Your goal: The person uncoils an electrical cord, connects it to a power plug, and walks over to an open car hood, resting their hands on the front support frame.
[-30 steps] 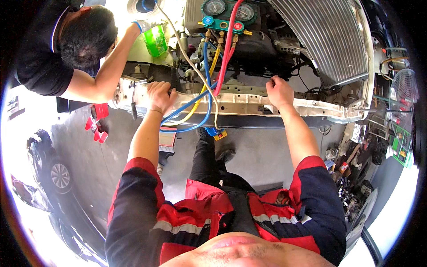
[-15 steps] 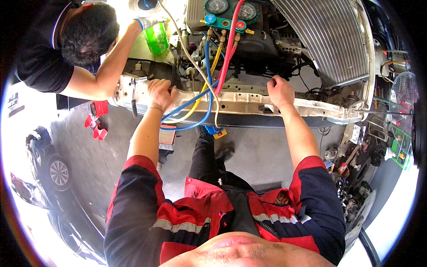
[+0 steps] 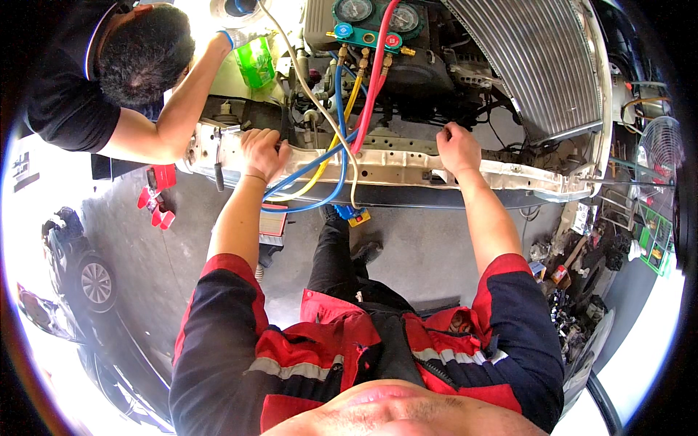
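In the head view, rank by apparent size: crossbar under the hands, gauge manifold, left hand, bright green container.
1. Crossbar
2. Gauge manifold
3. Left hand and bright green container: too alike to rank

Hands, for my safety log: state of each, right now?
Left hand: curled, on the pale crossbar; grip unclear.
Right hand: loosely curled, on the same crossbar; grip unclear.

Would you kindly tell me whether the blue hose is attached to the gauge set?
Attached: the blue hose meets a brass fitting below the gauge set.
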Action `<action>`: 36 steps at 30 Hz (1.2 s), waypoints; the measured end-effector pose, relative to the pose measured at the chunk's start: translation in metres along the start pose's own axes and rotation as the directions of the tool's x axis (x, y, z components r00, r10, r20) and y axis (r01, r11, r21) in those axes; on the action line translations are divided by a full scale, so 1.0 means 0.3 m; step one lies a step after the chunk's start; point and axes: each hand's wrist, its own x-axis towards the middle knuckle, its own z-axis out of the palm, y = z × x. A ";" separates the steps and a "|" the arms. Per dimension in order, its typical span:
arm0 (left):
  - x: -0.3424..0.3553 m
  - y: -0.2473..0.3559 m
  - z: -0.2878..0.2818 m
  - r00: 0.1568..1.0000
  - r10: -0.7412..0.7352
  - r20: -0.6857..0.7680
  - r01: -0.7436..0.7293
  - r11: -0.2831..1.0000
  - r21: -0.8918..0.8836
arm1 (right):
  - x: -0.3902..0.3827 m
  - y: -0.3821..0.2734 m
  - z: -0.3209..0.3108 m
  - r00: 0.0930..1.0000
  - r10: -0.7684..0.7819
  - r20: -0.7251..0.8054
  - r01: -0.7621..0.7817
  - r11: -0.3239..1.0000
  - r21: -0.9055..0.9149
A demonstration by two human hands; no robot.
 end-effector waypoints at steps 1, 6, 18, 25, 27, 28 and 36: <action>-0.001 0.002 -0.001 1.000 -0.002 -0.003 0.002 1.000 -0.004 | 0.000 -0.002 -0.002 1.000 0.000 0.001 0.000 1.000 0.000; -0.001 -0.003 0.004 1.000 0.009 -0.026 -0.009 1.000 0.003 | 0.003 0.001 0.000 1.000 0.006 0.024 -0.006 1.000 -0.001; -0.003 -0.001 0.005 1.000 0.011 -0.019 -0.011 1.000 -0.001 | 0.003 0.006 0.007 1.000 -0.003 -0.015 0.003 1.000 -0.012; -0.002 -0.004 0.003 1.000 0.008 -0.011 -0.008 1.000 0.000 | 0.003 -0.008 -0.006 1.000 0.011 0.029 -0.010 0.999 -0.033; -0.001 -0.002 0.003 1.000 0.011 -0.015 -0.011 1.000 0.001 | 0.003 0.000 0.000 1.000 0.007 0.016 -0.007 1.000 -0.025; -0.001 0.000 0.003 1.000 0.012 -0.023 -0.012 1.000 -0.004 | 0.003 0.002 0.002 1.000 0.007 0.016 -0.007 1.000 -0.026; -0.001 0.000 0.000 1.000 0.004 -0.024 -0.004 1.000 -0.004 | 0.004 -0.009 -0.007 0.999 0.023 0.038 -0.023 1.000 -0.018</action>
